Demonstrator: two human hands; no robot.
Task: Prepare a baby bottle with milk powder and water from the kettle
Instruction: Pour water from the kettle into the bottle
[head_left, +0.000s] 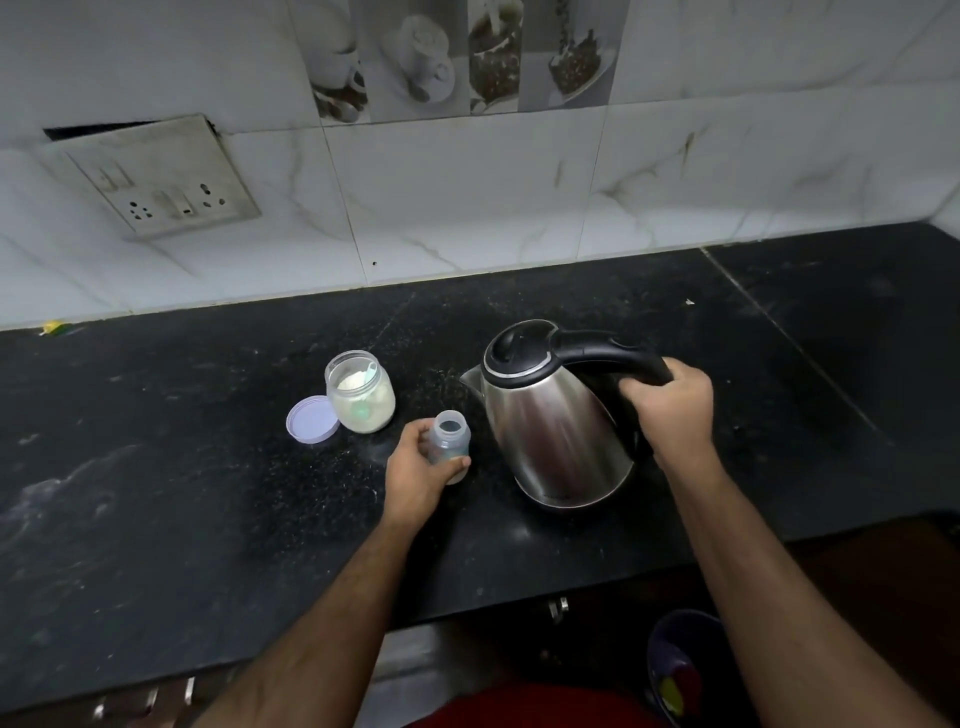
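Note:
A small clear baby bottle (450, 435) without its cap stands on the black counter (208, 467), and my left hand (418, 470) is wrapped around its lower part. Right of it a steel kettle (550, 431) with a black lid stands on the counter, spout pointing left toward the bottle. My right hand (672, 410) grips the kettle's black handle. Behind the bottle an open jar of milk powder (360, 393) holds a pale scoop, with its lilac lid (312, 419) lying flat beside it on the left.
A tiled wall with a socket plate (156, 176) rises behind the counter. The counter's front edge runs below my forearms. A dark bin (680, 670) sits on the floor at lower right. A small yellow-green object (54, 328) lies at far left by the wall.

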